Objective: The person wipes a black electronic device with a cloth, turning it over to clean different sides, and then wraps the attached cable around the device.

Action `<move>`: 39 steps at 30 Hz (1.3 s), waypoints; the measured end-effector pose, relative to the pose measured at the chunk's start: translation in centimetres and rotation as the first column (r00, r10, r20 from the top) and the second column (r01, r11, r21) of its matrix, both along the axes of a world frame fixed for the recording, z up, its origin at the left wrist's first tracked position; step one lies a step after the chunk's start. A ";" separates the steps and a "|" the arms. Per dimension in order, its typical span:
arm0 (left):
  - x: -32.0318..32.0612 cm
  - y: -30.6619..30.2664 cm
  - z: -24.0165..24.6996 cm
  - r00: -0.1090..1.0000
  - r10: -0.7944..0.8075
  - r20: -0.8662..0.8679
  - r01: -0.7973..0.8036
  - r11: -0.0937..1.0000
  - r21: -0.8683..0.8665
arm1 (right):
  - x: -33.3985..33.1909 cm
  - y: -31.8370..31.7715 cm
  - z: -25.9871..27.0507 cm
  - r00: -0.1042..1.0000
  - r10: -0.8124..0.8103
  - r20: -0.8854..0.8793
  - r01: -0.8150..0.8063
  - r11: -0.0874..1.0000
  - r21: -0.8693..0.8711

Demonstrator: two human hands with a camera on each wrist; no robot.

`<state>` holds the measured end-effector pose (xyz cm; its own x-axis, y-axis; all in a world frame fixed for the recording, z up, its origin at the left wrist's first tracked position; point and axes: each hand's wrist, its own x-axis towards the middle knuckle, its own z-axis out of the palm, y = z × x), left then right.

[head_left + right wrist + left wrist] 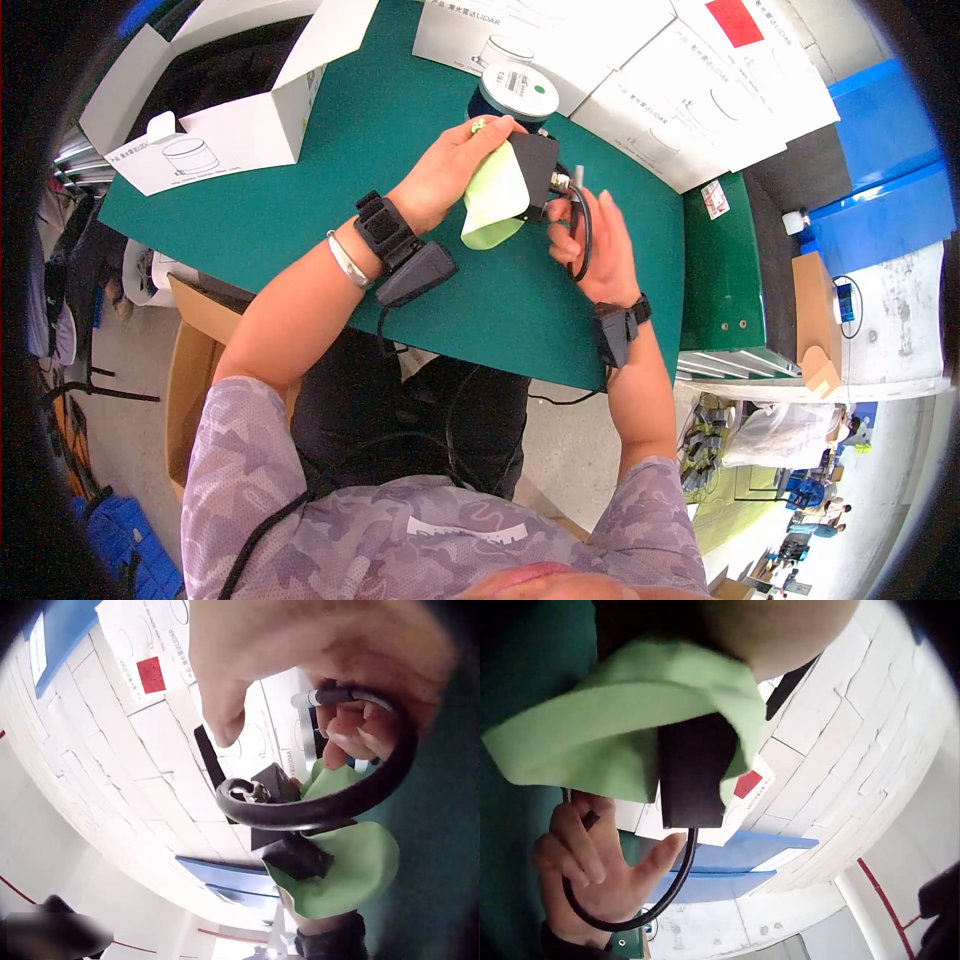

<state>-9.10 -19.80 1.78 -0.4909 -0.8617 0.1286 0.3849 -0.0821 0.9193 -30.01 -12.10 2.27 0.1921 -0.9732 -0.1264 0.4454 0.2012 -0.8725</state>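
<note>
In the head view my left hand [448, 172] grips a small black box [537, 165] through a light green cloth [492, 205] that hangs down over its near side. A short black cable [586, 235] leaves the box at a metal connector and bends in a loop to my right hand [607, 255]. The curled fingers of that hand hold the cable near its free end, where a silver plug [304, 699] sticks out in the right wrist view. Its thumb stands apart. Just beyond the left hand is a round lidar unit [518, 90] with a white labelled top.
An open white carton [225, 150] with dark contents stands at the table's back left. White lidar boxes [660, 110] line the back right. The green table [470, 325] ends close to the person's lap. Blue bins [885, 150] are at the far right, a cardboard box [190, 400] below left.
</note>
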 end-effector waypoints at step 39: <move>0.4 -0.4 -0.3 0.987 -0.149 -0.063 0.155 0.984 0.093 | -0.4 0.2 -0.5 0.994 0.072 -0.084 -0.085 0.982 -0.168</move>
<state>-8.74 -20.21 1.52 -0.6114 -0.7874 0.0787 0.4111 -0.2311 0.8818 -30.45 -11.86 1.78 0.2648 -0.9640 0.0228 0.3636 0.0779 -0.9283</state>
